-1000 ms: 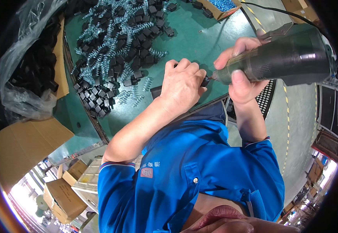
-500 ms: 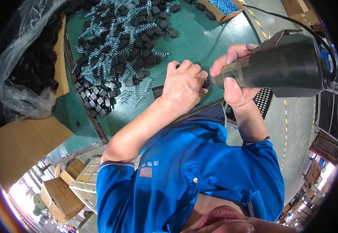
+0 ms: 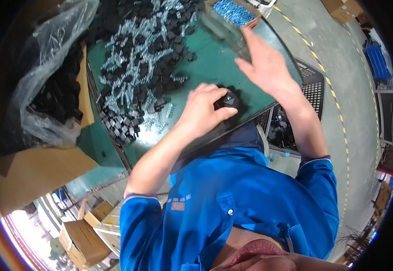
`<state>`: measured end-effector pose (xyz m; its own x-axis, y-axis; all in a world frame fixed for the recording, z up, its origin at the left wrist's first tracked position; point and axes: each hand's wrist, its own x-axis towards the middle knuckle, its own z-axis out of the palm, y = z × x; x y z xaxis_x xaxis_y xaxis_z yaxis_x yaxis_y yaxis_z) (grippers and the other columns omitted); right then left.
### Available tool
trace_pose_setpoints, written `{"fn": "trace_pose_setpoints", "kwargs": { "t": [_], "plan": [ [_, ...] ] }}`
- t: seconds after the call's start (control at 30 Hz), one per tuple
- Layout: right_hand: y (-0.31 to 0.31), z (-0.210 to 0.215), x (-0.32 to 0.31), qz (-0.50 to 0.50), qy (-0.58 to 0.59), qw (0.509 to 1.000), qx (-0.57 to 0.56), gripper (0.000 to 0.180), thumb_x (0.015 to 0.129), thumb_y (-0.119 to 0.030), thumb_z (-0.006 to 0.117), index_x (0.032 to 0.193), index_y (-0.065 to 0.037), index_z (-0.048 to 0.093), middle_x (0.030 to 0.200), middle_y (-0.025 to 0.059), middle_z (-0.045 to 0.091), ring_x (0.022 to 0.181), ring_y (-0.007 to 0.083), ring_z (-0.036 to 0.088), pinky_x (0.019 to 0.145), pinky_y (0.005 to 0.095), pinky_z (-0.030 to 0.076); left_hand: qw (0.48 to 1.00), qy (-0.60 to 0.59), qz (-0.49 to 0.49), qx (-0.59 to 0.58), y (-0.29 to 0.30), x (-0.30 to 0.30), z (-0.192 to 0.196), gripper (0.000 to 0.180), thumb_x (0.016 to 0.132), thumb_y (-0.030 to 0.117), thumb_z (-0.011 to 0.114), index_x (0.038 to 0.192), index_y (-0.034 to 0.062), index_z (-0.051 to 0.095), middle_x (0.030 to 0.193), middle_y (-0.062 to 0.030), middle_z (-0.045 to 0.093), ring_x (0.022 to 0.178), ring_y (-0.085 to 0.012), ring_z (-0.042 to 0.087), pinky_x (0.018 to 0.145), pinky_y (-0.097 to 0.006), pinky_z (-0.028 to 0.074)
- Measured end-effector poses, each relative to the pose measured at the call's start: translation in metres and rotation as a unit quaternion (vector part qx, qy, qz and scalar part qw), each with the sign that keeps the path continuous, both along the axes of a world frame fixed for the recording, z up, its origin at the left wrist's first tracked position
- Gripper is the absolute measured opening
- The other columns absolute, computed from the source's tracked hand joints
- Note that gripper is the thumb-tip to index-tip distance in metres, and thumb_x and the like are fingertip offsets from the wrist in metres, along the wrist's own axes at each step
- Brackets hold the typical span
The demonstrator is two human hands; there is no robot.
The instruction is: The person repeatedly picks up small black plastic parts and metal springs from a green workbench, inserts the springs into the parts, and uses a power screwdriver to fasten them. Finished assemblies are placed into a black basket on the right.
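Note:
My left hand [image 3: 203, 108] is closed around a black plastic part [image 3: 229, 100] near the table's front edge. The part's end faces up between thumb and forefinger, with a small shiny spot in its middle. To the right and farther out, my right hand [image 3: 269, 65] is over the table with thumb and forefinger spread. Beside its fingertips a dark greenish shape [image 3: 223, 30] is smeared by motion, and I cannot make out its kind. Just beyond lies an open cardboard box of small blue screws [image 3: 235, 11].
Coil springs [image 3: 135, 58] and small black blocks [image 3: 119, 126] cover the left of the green table [image 3: 205, 58]. Farther left stands a carton [image 3: 90, 90] of black parts under clear plastic [image 3: 47, 86]. A black perforated crate [image 3: 311, 86] sits below the table's right edge.
My right hand has let go of the dark cylindrical power tool and moved outward toward the box of screws. My left hand still holds the black part, now with its end turned up.

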<state>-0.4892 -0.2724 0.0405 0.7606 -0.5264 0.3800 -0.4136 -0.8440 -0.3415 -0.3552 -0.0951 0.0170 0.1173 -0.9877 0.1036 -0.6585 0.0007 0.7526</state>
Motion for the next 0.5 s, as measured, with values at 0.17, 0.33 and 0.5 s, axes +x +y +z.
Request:
{"fn": "trace_pose_setpoints", "kwargs": {
  "t": [0.17,0.33,0.5],
  "plan": [
    [-0.009,-0.032,-0.017,-0.037,0.18,0.982,-0.047,0.065,0.079,-0.026,0.076,0.132,-0.002,0.047,0.106,0.0157,0.063,0.099,0.0311,0.064,0.076,0.0402,0.056,0.557,0.808,0.021,0.191,0.002,-0.034,0.006,0.056,0.097,0.043,0.057,0.129,-0.0026,0.052,0.104,-0.0191,0.066,0.105,-0.0354,0.064,0.101,-0.053,0.05],
    [-0.031,-0.026,-0.049,-0.001,0.149,0.988,-0.051,0.051,0.082,-0.036,0.073,0.12,-0.005,0.058,0.103,0.0123,0.064,0.1,0.0294,0.064,0.077,0.0411,0.056,0.482,0.857,-0.001,0.182,-0.011,-0.057,-0.007,0.055,0.099,0.043,0.053,0.131,-0.0009,0.051,0.11,-0.0214,0.064,0.109,-0.0357,0.062,0.101,-0.064,0.046],
    [-0.081,0.016,-0.088,-0.073,0.047,0.991,-0.099,0.04,0.087,-0.034,0.067,0.113,-0.005,0.064,0.101,0.013,0.067,0.098,0.0333,0.065,0.081,0.0437,0.055,0.493,0.831,-0.03,0.257,-0.029,-0.091,-0.005,0.052,0.096,0.043,0.059,0.128,0.0018,0.055,0.11,-0.0199,0.065,0.105,-0.0349,0.064,0.096,-0.055,0.051]
  ]
}}
